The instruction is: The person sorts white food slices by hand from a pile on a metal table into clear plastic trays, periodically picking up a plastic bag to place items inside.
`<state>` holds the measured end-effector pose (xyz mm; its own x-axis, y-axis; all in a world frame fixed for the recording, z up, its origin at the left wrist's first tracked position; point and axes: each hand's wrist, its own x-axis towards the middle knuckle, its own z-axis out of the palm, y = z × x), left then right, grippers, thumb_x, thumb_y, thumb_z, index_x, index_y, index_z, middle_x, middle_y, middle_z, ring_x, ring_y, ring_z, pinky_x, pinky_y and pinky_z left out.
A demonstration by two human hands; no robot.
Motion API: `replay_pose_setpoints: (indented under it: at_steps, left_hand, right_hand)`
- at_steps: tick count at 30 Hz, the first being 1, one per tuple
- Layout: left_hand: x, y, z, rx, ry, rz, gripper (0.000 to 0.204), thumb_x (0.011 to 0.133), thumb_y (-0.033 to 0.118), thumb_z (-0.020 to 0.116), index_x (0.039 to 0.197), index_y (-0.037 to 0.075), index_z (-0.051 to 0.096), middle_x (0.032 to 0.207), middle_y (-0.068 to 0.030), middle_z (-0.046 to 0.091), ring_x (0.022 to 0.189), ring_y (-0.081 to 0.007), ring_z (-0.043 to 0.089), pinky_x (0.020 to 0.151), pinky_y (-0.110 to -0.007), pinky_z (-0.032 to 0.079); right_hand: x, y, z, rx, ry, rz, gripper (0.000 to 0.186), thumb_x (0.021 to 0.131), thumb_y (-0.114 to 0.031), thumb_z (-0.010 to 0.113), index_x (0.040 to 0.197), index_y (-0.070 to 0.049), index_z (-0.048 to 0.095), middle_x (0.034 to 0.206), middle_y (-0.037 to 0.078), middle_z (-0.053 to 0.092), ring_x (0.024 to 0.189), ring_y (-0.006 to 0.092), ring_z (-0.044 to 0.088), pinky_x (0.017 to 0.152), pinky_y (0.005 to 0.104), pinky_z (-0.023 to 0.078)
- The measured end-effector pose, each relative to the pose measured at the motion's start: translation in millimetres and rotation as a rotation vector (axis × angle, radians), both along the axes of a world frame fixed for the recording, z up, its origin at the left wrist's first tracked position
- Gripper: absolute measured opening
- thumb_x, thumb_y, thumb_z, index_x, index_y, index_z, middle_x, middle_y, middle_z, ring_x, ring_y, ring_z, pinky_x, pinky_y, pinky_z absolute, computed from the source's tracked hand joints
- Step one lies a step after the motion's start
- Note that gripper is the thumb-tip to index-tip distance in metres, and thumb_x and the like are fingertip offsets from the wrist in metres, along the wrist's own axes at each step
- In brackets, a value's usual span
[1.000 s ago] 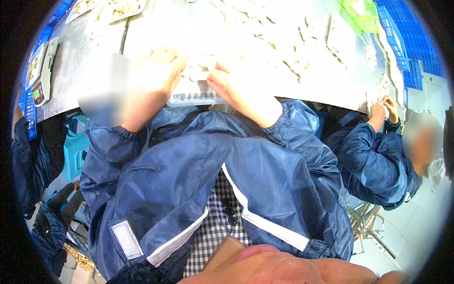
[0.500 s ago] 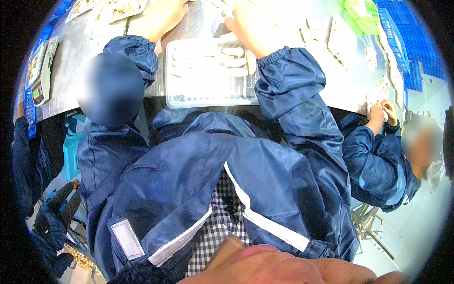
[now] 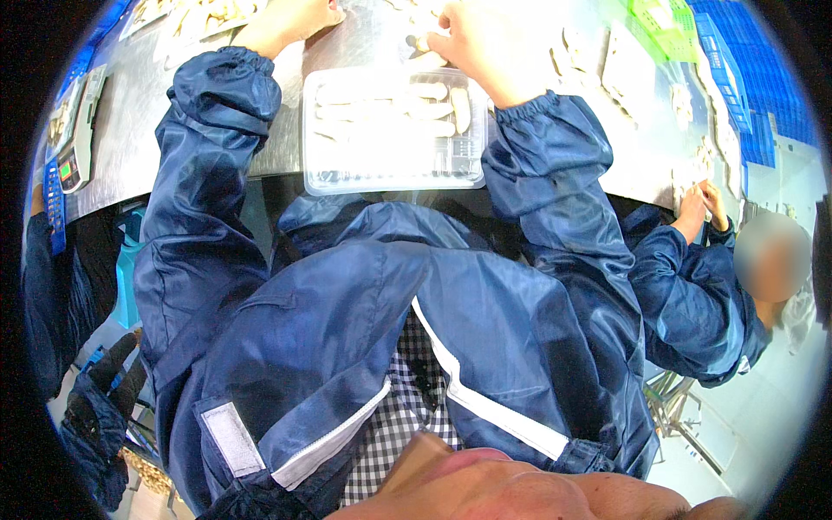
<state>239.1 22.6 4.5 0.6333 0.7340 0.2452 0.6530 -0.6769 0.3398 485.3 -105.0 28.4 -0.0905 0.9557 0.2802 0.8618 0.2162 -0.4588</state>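
Observation:
My left hand (image 3: 293, 23) is over the metal table at the top edge; its fingers are mostly cut off, and I cannot tell what they hold. My right hand (image 3: 490, 48) is beyond the right corner of a clear plastic tray (image 3: 394, 185). Its thumb and fingers close at a pale, dark-tipped mushroom (image 3: 417, 42), partly hidden by glare and the hand. Another pale piece (image 3: 425, 61) lies just below the thumb. In the tray, near me, several pale finger-shaped mushrooms (image 3: 431, 111) lie in rows, mostly sideways, with one upright at the right end. Bright glare washes out its middle.
White trays of pale pieces (image 3: 208, 19) stand at the far left, and a scale (image 3: 74, 165) by the left edge. More pieces (image 3: 568, 54) lie to the right. Green (image 3: 663, 30) and blue crates (image 3: 721, 74) line the far right. A co-worker's hands (image 3: 700, 206) work at right.
My left hand has moved up and left, away from the tray. My right hand has shifted slightly to the right, uncovering the tray's right corner. The tray has not visibly moved.

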Motion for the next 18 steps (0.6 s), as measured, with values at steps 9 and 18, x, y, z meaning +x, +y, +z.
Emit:
replay_pose_setpoints:
  at_steps: [9, 18]
  left_hand:
    - [-14.4, -22.0, 8.8, -0.102, -0.075, 0.110, 0.033, 0.088, 0.029, 0.067, 0.104, 0.001, 0.068, 0.094, -0.0216, 0.070, 0.088, -0.0379, 0.067, 0.079, -0.045, 0.052]
    - [-10.1, -31.0, 37.7, -0.329, 0.058, 0.218, 0.035, 0.087, 0.030, 0.067, 0.104, 0.000, 0.068, 0.094, -0.0218, 0.070, 0.088, -0.0384, 0.066, 0.079, -0.046, 0.052]
  right_hand:
    - [7.6, -18.1, 20.7, -0.153, 0.171, -0.165, 0.025, 0.086, -0.026, 0.067, 0.099, -0.005, 0.072, 0.088, 0.020, 0.071, 0.082, 0.0394, 0.069, 0.075, 0.0454, 0.055]
    - [-0.4, -3.0, 23.2, -0.242, -0.039, 0.074, 0.031, 0.085, -0.027, 0.071, 0.102, -0.001, 0.071, 0.090, 0.020, 0.071, 0.084, 0.0368, 0.069, 0.076, 0.0443, 0.054]
